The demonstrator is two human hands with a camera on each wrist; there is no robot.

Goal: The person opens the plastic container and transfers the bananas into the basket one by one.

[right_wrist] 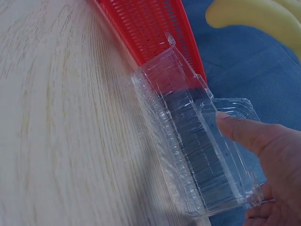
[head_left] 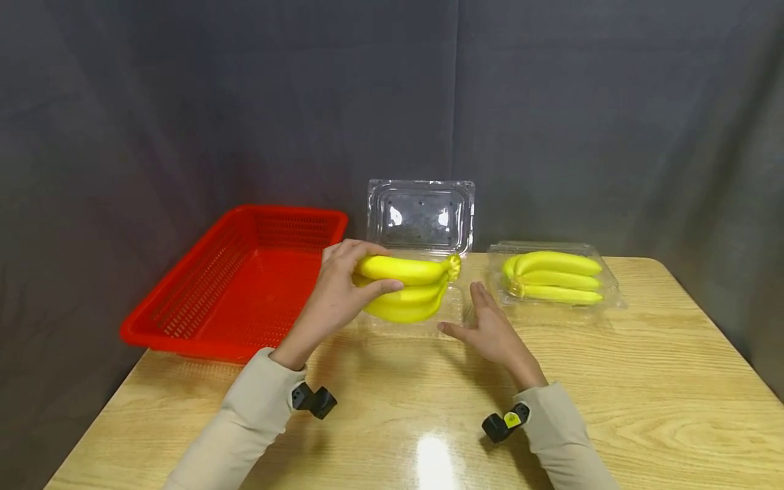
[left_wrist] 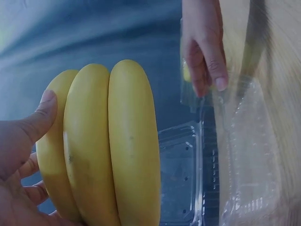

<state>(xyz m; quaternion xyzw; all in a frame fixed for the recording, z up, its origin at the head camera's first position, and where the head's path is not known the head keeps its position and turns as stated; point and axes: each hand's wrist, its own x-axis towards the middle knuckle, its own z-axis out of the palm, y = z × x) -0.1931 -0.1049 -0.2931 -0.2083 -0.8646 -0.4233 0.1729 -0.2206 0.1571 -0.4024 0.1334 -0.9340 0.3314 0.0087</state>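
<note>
My left hand point(head_left: 339, 282) grips a bunch of yellow bananas point(head_left: 407, 289), raised above a clear plastic clamshell box. In the left wrist view, three bananas point(left_wrist: 134, 141) lie side by side, with the thumb across the outer one. The box stands with its lid point(head_left: 421, 216) up at the back, and the bananas partly hide its base point(right_wrist: 188, 136). At the right side of that base is my right hand point(head_left: 493, 330), its thumb and fingers extended and apart. Whether it touches the box wall, I cannot tell.
A red perforated basket point(head_left: 235, 350) stands on the left of the wooden table point(head_left: 661, 381). To the right, another clear clamshell box point(head_left: 612, 289) holds a bunch of bananas point(head_left: 554, 275). Behind the table hangs a dark grey curtain point(head_left: 392, 102).
</note>
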